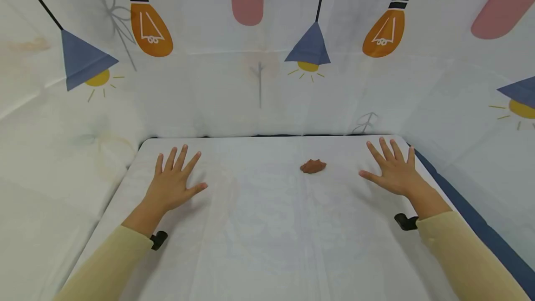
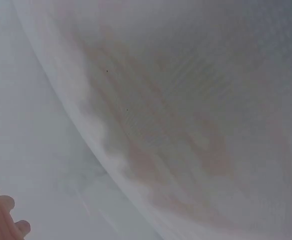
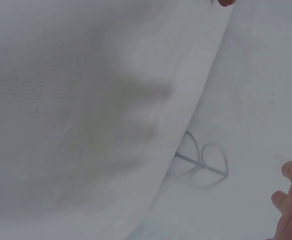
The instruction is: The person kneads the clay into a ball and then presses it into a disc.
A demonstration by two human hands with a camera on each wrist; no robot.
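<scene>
My left hand (image 1: 169, 187) is over the left part of the white table (image 1: 259, 236), fingers straight and spread, holding nothing. On the right side my right hand (image 1: 394, 175) is spread the same way, also without anything in it. Between them, nearer the right hand and toward the far edge, lies a small reddish-brown piece (image 1: 313, 166) with a jagged upper edge; its kind cannot be told. Neither hand touches it. Only fingertips (image 2: 6, 202) show at the lower left of the left wrist view. In the right wrist view some fingers (image 3: 286, 200) appear at the lower right.
A white curtain (image 1: 200, 92) printed with lamps and bulbs hangs behind the table and along its sides. Dark blue cloth (image 1: 472, 212) shows along the right edge. Black straps (image 1: 406, 222) sit at the wrists, by pale yellow sleeves (image 1: 104, 264).
</scene>
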